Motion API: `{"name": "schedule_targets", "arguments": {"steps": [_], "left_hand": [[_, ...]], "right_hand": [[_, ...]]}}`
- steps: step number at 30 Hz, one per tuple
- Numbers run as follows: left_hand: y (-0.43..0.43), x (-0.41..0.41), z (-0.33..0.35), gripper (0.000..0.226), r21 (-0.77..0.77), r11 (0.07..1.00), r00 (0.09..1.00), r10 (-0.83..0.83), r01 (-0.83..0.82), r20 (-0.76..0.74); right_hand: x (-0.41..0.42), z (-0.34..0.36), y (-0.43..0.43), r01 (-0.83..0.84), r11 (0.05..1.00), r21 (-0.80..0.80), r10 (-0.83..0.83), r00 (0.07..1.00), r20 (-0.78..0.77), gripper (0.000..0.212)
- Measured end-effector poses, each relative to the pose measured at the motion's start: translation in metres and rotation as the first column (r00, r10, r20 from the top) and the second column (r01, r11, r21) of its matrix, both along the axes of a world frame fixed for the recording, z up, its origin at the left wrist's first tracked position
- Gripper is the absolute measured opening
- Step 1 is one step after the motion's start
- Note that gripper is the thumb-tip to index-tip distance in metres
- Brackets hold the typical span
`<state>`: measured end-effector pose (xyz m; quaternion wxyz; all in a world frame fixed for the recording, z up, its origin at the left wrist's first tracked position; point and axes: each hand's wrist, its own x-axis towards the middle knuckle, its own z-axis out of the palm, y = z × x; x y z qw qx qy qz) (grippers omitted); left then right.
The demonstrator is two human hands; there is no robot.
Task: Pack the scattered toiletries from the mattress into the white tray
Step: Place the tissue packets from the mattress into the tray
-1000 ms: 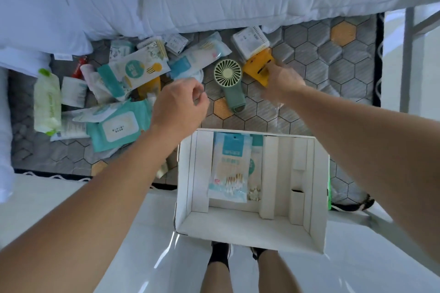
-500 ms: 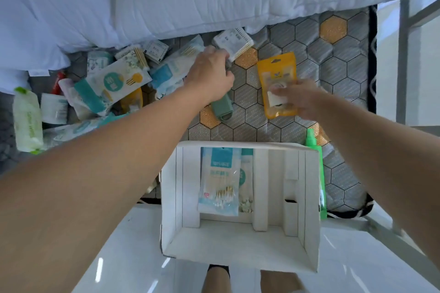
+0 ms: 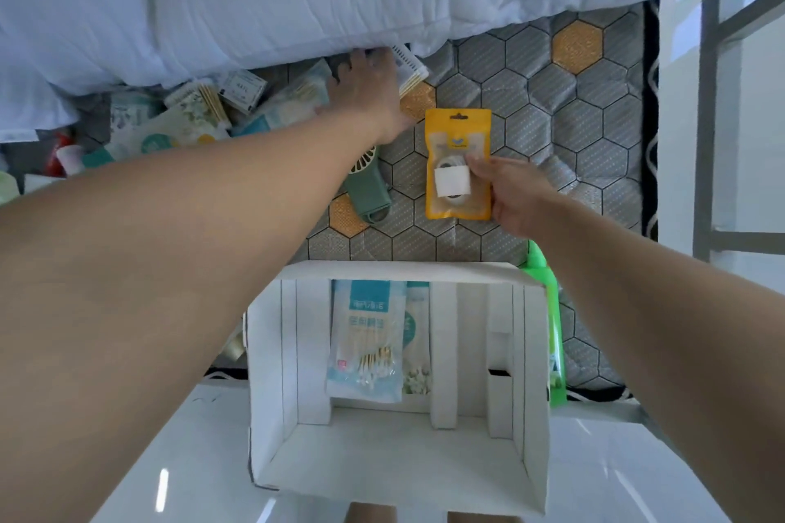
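Mattress (image 3: 594, 132): R hand (image 3: 516, 200) pinching yellow pouch (image 3: 458, 166).

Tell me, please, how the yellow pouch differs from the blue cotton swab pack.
The yellow pouch is pinched in the right hand above the mattress; the blue cotton swab pack lies inside the white tray, untouched. The yellow pouch shows a white coiled item through its window; the blue cotton swab pack shows swabs. Both are flat packs.
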<state>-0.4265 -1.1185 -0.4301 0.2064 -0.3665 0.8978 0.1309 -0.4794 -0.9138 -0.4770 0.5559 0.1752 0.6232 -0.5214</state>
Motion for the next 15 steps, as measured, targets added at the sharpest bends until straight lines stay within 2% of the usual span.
{"name": "schedule_targets", "arguments": {"steps": [3,7,11,15], "left_hand": [[0.001,-0.005,0.000,0.097,-0.047,0.998,0.999,0.035,-0.035,0.004],[0.004,-0.004,-0.002,0.100,-0.020,0.995,0.995,0.098,-0.099,-0.035],[0.006,0.007,-0.005,0.084,0.004,0.995,0.966,0.093,-0.095,-0.242],[0.017,0.034,0.005,0.083,-0.004,0.999,0.898,0.041,-0.047,-0.437]], "right_hand": [[-0.001,0.000,-0.001,0.014,1.000,0.005,-0.014,1.000,0.012,0.044],[-0.001,0.002,0.000,0.012,1.000,-0.025,-0.011,1.000,0.017,0.051],[0.002,0.002,-0.001,0.033,0.999,-0.030,-0.032,0.999,0.009,0.044],[0.002,0.004,-0.003,0.037,0.999,-0.012,-0.037,0.999,-0.003,0.042]]}}
